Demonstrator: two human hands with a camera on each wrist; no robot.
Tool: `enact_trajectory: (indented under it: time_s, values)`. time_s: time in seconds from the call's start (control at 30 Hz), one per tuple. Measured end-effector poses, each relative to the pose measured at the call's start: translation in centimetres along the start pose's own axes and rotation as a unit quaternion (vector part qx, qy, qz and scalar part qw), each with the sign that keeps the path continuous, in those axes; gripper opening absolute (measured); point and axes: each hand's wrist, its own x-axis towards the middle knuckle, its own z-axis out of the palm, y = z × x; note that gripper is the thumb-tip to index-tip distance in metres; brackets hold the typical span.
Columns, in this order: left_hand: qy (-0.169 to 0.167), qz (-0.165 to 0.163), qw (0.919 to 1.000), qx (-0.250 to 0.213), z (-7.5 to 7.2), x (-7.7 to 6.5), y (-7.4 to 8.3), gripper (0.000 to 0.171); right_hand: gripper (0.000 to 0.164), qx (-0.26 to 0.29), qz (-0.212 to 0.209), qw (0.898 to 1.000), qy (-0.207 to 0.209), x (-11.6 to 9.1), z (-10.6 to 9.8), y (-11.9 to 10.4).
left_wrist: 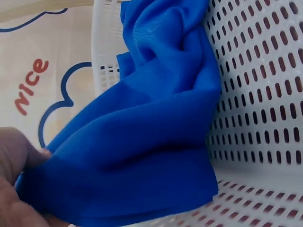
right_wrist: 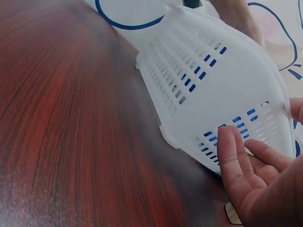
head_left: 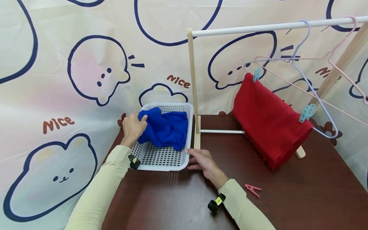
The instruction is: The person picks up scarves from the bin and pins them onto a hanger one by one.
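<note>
Head cam: the left hand (head_left: 134, 127) is pinching a blue cloth (head_left: 172, 129) that's lying bunched in a white basket (head_left: 172, 167), between both hands. Red cloth (head_left: 270, 123) is hanging off to the right hand's (head_left: 203, 161) right, pink clip (head_left: 251, 187) is lying right of that wrist. Left wrist: thumb's gripping the cloth's edge. Right wrist: thumb's touching the rim, loose fingers (right_wrist: 229, 156) are reaching along the outside wall.
</note>
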Motion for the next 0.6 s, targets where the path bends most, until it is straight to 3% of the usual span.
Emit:
enact_trajectory:
  time_s: [0.1,0.2,0.4,0.6]
  values:
    - [0.032,0.017,0.9993,-0.007,-0.68,-0.02,0.32,0.035,0.056,-0.003,-0.004,1.000,-0.003,-0.06,0.01,-0.12]
    - [0.020,0.016,0.9994,-0.024,-0.82,0.01,0.54,0.040,0.055,-0.007,-0.003,1.000,-0.002,0.01,-0.14,-0.10]
    - [0.012,-0.021,0.9987,-0.045,-0.75,-0.24,0.63,0.042,0.056,-0.011,0.001,1.000,-0.004,0.14,-0.34,-0.04]
    - [0.019,-0.074,0.9971,-0.003,-0.80,-0.33,0.45,0.044,0.054,-0.016,0.000,1.000,-0.005,0.05,-0.39,0.00]
